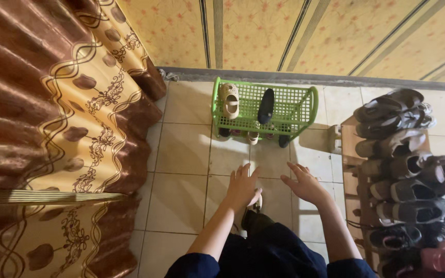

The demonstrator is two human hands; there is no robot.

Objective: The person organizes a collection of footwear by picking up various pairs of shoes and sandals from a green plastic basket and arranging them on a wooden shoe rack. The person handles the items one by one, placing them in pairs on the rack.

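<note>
A: What are the two hands doing over the pale tiled floor (181, 154)?

B: The left hand (243, 186) is reaching forward, palm down, fingers spread and gripping nothing. Just under its heel a small light object is showing, but it is too hidden to identify. The right hand (305, 185) is hovering beside it, fingers loosely splayed, likewise holding nothing.

A: And what is standing ahead of them?

B: A small green plastic lattice shoe rack (305, 105) is sitting against the yellow patterned wall (263, 31), near the hands but apart from them. On its top shelf a beige child's shoe (229, 100) is lying at the left and a black slipper (266, 105) is lying toward the middle. More small shoes are showing on the lower shelf, partly hidden.

A: What is flanking the person?

B: To the right, a wooden rack (350, 149) is carrying rows of dark sandals (403, 164). To the left, a brown and cream patterned curtain (52, 128) is hanging down to the floor.
</note>
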